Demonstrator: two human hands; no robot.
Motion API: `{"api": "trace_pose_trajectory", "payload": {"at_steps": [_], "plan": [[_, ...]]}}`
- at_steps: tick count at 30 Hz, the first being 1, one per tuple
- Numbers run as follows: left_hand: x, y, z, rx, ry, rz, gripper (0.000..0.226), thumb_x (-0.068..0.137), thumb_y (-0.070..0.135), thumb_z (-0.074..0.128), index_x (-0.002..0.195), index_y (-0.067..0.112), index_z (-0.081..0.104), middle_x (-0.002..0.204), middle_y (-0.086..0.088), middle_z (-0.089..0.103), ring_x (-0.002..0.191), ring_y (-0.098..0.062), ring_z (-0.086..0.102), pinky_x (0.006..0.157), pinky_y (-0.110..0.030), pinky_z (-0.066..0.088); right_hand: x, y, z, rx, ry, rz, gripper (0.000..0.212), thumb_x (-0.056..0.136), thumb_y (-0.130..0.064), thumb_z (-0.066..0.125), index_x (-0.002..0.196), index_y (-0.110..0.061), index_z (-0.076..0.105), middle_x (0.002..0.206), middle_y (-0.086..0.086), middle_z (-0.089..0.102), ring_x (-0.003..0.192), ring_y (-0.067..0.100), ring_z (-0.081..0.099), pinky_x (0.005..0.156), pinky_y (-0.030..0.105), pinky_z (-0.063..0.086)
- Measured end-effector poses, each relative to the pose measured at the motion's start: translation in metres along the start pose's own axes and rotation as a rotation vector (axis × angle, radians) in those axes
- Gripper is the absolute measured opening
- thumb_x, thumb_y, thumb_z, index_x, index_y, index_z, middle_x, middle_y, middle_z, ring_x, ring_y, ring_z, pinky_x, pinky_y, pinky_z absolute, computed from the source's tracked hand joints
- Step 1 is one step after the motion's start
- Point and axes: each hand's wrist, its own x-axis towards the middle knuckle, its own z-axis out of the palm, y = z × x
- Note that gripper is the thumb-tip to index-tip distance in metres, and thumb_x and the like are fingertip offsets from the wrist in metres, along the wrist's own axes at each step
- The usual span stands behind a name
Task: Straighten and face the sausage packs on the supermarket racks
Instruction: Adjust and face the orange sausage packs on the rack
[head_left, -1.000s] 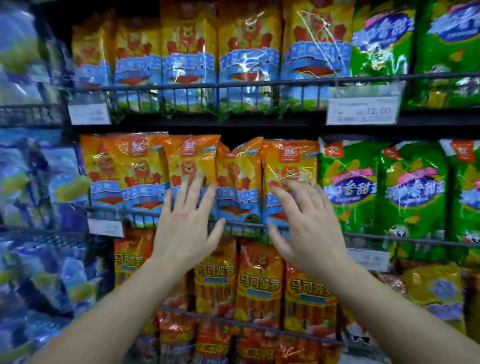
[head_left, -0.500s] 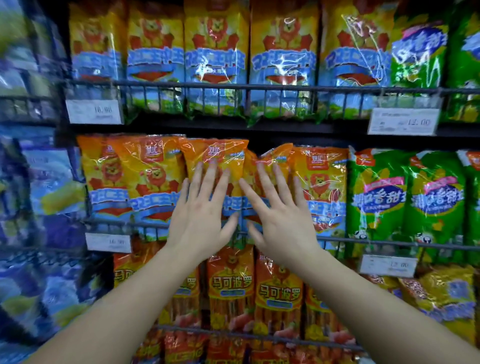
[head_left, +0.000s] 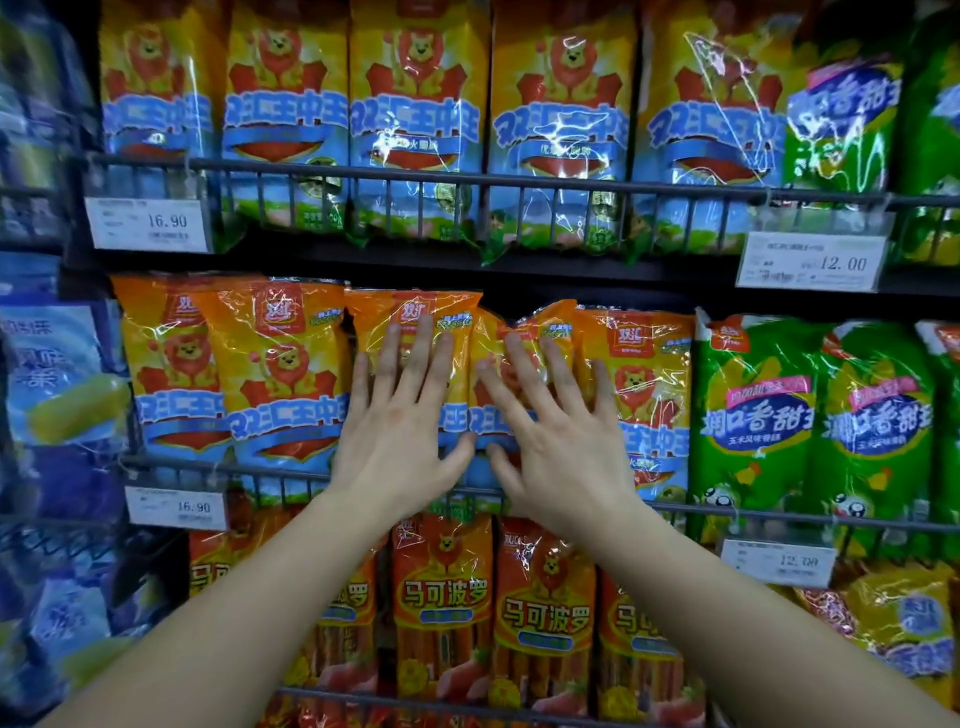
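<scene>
Both grips open: left hand (head_left: 400, 426) and right hand (head_left: 556, 441) lie flat, fingers straight and spread, pressing pack fronts just above the middle rail (head_left: 260, 470). Left hand covers an upright orange sausage pack (head_left: 415, 322). Right hand covers the crumpled pack (head_left: 524, 332) beside it, top creased, squeezed between neighbours. Judgement: step in hand is flattening this pair. To do it well: push evenly back, smooth the creased top upward, keep bases behind the rail, labels forward.
</scene>
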Motion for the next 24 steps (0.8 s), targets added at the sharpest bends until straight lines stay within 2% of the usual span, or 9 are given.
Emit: {"api": "trace_pose_trajectory", "payload": {"at_steps": [7,13,18,24], "plan": [[0.002,-0.002,0.002,-0.02,0.001,0.003,0.095,0.083,0.063,0.036,0.155,0.025,-0.014,0.162,0.003,-0.024,0.148,-0.024,-0.022,0.118,-0.061,0.006,0.008,0.005,-0.006,-0.015,-0.028,0.027,0.077,0.091,-0.063,0.034,0.158,-0.033,0.008,0.166,-0.002,0.003,0.152,0.029,0.007,0.118,0.062,0.007],[0.006,0.0,-0.001,-0.066,-0.031,-0.005,0.097,0.078,0.062,0.034,0.155,0.028,-0.012,0.161,0.008,-0.026,0.147,-0.02,-0.025,0.118,-0.062,0.01,0.017,0.01,-0.009,-0.006,-0.031,0.043,0.075,0.093,-0.069,0.023,0.158,-0.034,0.006,0.166,-0.002,0.006,0.152,0.028,0.011,0.118,0.062,0.003],[0.011,0.001,-0.004,-0.077,-0.051,-0.009,0.099,0.073,0.063,0.034,0.155,0.029,-0.009,0.161,0.009,-0.024,0.146,-0.018,-0.027,0.118,-0.062,0.009,0.024,0.016,-0.012,0.0,-0.058,0.021,0.074,0.093,-0.072,0.018,0.156,-0.039,-0.002,0.166,-0.006,-0.001,0.153,0.025,0.003,0.117,0.061,-0.005],[0.006,0.001,-0.001,-0.077,-0.044,0.012,0.098,0.075,0.061,0.035,0.155,0.029,-0.01,0.16,0.008,-0.027,0.146,-0.02,-0.028,0.117,-0.063,0.006,0.015,0.018,-0.009,0.043,-0.072,-0.012,0.08,0.09,-0.073,0.026,0.156,-0.039,-0.001,0.166,-0.006,0.002,0.153,0.026,0.005,0.119,0.06,0.007]]}}
